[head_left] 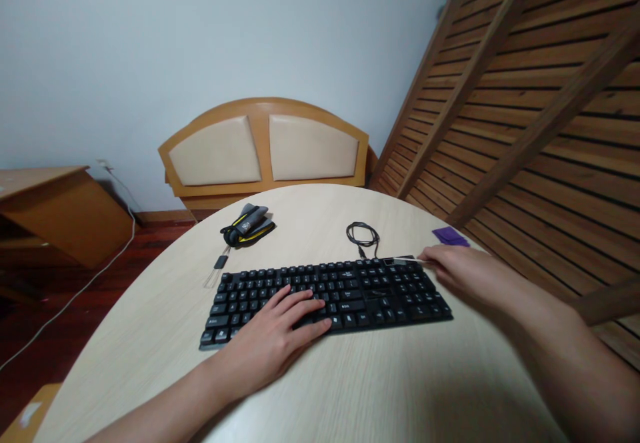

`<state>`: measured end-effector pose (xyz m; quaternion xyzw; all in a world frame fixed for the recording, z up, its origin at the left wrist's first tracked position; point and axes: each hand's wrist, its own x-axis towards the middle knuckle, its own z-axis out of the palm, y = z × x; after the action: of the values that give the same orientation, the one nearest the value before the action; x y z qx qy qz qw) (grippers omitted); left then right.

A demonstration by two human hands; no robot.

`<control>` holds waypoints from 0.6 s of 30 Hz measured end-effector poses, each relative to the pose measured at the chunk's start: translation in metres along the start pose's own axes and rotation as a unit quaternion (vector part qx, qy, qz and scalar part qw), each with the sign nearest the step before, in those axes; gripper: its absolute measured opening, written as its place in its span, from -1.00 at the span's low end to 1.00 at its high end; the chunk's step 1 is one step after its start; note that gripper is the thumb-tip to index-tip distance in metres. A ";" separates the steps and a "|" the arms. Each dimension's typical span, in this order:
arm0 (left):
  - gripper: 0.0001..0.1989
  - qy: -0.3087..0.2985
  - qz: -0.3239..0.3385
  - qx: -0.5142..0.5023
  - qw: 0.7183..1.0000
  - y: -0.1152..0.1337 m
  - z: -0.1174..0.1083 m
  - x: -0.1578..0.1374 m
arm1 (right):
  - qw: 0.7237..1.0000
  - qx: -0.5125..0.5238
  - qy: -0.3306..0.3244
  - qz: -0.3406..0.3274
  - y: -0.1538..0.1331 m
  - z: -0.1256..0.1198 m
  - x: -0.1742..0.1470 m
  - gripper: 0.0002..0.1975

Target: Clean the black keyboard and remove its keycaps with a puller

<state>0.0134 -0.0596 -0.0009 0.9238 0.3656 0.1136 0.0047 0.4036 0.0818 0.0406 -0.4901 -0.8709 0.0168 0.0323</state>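
A black keyboard (300, 303) lies slightly turned across the round table. My left hand (285, 329) rests flat on its left-middle keys, fingers spread, holding nothing. At the keyboard's upper right corner, my right hand (445, 259) pinches a thin white stick (413, 259). The stick points left and reaches over the keyboard's top edge, above the number keys; what its tip is made of is too small to tell. Behind the keyboard lies its coiled black cable (363, 234).
On the pale table (150, 316) sits a grey, black and yellow fabric bundle (247, 225) with a looped cord (219, 266). A folded purple cloth (450, 236) lies beyond my right hand. A padded headboard (267, 143) stands behind, slatted wood (540, 96) at right, a desk (65, 209) at left.
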 end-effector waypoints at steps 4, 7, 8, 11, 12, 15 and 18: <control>-0.50 0.001 0.003 0.001 1.000 0.000 -0.001 0.001 | 0.999 0.021 -0.004 -0.046 -0.011 -0.007 0.003 -0.67; -0.49 0.006 0.003 -0.002 1.000 0.000 0.000 0.000 | 0.996 0.034 0.017 -0.074 -0.013 -0.004 0.003 -0.64; -0.48 0.005 0.002 -0.002 1.000 0.000 0.000 0.000 | 0.996 0.036 0.023 -0.083 -0.014 -0.003 0.004 -0.64; -0.48 -0.006 0.002 0.005 1.000 0.000 0.000 0.000 | 0.993 0.037 0.039 -0.104 -0.012 0.002 0.004 -0.65; -0.49 -0.009 0.002 0.007 1.000 0.001 0.000 0.000 | 0.993 0.037 0.046 -0.106 -0.010 0.003 0.004 -0.64; -0.51 -0.005 0.001 0.004 1.000 0.001 0.000 0.001 | 0.993 0.027 0.059 -0.095 -0.004 0.004 0.004 -0.65; -0.51 0.007 0.001 -0.004 1.000 0.001 0.000 0.001 | 0.994 -0.004 0.073 -0.077 0.003 0.004 0.003 -0.68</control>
<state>0.0148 -0.0596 -0.0005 0.9234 0.3641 0.1217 0.0051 0.4047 0.0857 0.0363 -0.4219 -0.9013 -0.0247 0.0949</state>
